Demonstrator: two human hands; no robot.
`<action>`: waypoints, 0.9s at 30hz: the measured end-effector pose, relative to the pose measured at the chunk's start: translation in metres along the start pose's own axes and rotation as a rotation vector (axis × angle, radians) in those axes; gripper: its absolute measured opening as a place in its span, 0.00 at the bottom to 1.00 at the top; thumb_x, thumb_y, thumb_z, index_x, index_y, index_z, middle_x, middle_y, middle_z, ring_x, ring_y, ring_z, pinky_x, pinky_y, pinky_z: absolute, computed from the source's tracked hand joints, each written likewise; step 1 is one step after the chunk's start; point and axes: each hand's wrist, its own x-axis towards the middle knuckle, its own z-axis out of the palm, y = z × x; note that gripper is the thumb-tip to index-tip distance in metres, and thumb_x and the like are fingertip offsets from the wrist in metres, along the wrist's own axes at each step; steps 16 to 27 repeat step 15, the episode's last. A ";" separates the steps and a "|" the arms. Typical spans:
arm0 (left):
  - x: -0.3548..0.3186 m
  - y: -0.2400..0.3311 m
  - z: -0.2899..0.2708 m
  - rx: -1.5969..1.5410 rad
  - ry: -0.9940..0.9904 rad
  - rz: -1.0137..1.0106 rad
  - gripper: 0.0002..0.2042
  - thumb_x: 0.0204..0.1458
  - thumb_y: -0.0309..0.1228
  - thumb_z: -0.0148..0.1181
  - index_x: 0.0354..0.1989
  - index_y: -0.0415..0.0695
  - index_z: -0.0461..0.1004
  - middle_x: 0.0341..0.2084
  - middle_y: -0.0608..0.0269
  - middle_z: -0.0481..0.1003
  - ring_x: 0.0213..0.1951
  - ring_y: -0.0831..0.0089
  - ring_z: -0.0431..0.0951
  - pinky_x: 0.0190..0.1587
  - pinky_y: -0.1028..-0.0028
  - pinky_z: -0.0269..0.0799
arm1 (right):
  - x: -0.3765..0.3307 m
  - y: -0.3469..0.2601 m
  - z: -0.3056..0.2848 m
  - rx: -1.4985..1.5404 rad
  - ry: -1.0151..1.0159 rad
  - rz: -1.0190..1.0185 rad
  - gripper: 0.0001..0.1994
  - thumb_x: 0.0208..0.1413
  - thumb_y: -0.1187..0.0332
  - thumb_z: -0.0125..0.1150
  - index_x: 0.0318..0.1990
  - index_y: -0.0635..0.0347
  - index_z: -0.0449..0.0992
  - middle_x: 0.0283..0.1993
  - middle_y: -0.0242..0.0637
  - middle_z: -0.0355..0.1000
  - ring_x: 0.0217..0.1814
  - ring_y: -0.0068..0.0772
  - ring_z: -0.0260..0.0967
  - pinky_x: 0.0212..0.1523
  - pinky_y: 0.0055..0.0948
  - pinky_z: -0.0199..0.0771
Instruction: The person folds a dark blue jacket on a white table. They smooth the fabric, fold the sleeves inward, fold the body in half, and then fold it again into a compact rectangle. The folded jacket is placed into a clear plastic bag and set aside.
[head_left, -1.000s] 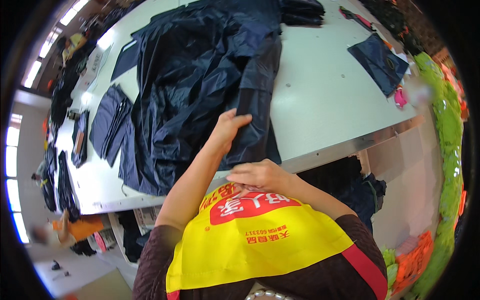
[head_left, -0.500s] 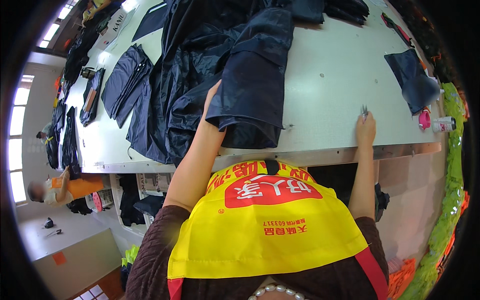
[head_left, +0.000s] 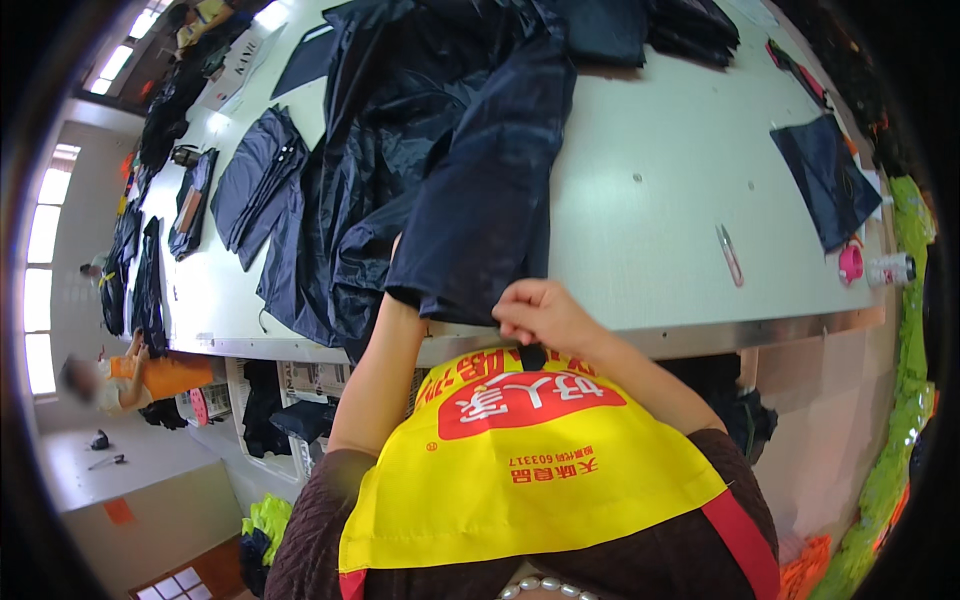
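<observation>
A dark navy, shiny garment point(head_left: 470, 210) lies over the table in front of me, its sleeve or leg end hanging toward the near edge. My left forearm point(head_left: 388, 345) reaches into or under that end, and the cloth hides the left hand and its fingers. At the hem's right corner, my right hand point(head_left: 540, 315) pinches the cloth between thumb and fingers. To the right of it, a pair of thread snips point(head_left: 729, 255) lies loose on the white table point(head_left: 650, 240).
Folded dark pieces point(head_left: 258, 185) lie left of the garment, and a dark stack point(head_left: 692, 35) sits at the far side. On the right are a dark cloth piece point(head_left: 825, 180), a pink ring-shaped item point(head_left: 850, 263) and a white jar point(head_left: 890, 269). Another person point(head_left: 125, 385) works at far left.
My right hand has let go of the thread snips on the table and moved left to the garment's hem. The garment's end has shifted slightly left and nearer to me.
</observation>
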 end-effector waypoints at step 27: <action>-0.046 0.000 0.008 -0.490 0.525 -0.197 0.22 0.63 0.37 0.39 0.62 0.41 0.58 0.60 0.52 0.62 0.60 0.59 0.63 0.66 0.64 0.51 | 0.002 -0.008 -0.016 0.070 -0.054 0.199 0.12 0.62 0.60 0.49 0.35 0.59 0.72 0.20 0.28 0.64 0.17 0.11 0.50 0.18 0.14 0.51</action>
